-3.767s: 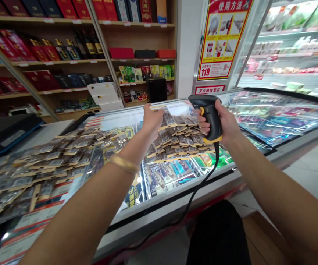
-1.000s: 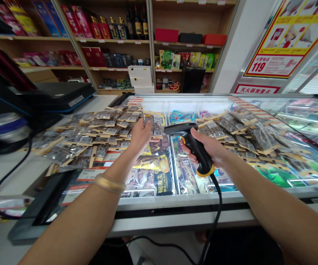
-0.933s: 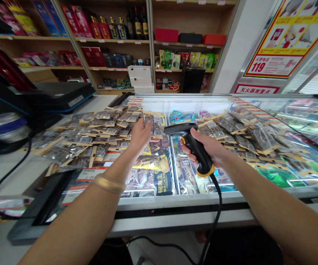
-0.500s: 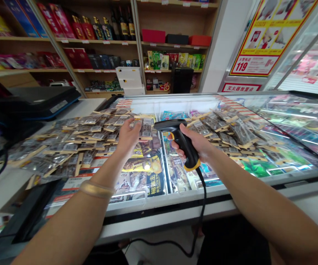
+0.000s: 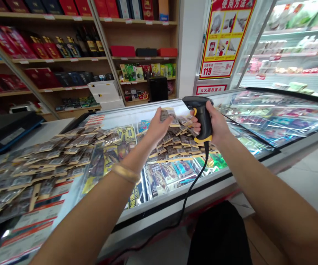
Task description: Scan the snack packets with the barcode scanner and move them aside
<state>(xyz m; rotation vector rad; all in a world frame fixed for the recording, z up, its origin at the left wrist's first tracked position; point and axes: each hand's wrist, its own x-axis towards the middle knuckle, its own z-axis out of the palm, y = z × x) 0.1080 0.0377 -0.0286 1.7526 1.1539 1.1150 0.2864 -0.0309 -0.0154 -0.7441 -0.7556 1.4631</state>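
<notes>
Beyond the chest freezer [image 5: 161, 213], facing wooden shelves [image 5: 145, 38] stocked with boxes and bottles. Through the head view, looking further to the right than a moment ago. No longer keeping the left hand [image 5: 159, 127] beside the left-hand pile [image 5: 70, 151], now reaching with it over the freezer's right half, at the back of the right-hand pile [image 5: 175, 149] of brown packets. Holding thumb and fingers apart around a small packet [image 5: 164, 115] there, not being able to tell whether pinching it or letting go. As before, wrapping the right hand [image 5: 218, 123] firmly round the scanner [image 5: 203, 119], but now carrying it above the right-hand pile rather than near the freezer's middle, and trailing its cable [image 5: 206, 149] across the freezer's front edge. Across the freezer's left end, seeing the left-hand pile partly covering red-striped price labels [image 5: 45, 213]; inside the freezer, seeing bright wrapped packages [image 5: 170, 173]. Left of the freezer, seeing a black device [image 5: 12, 129]; behind its right half, a red-and-yellow poster [image 5: 219, 40]; past that, brightly lit shelves [image 5: 293, 55].
</notes>
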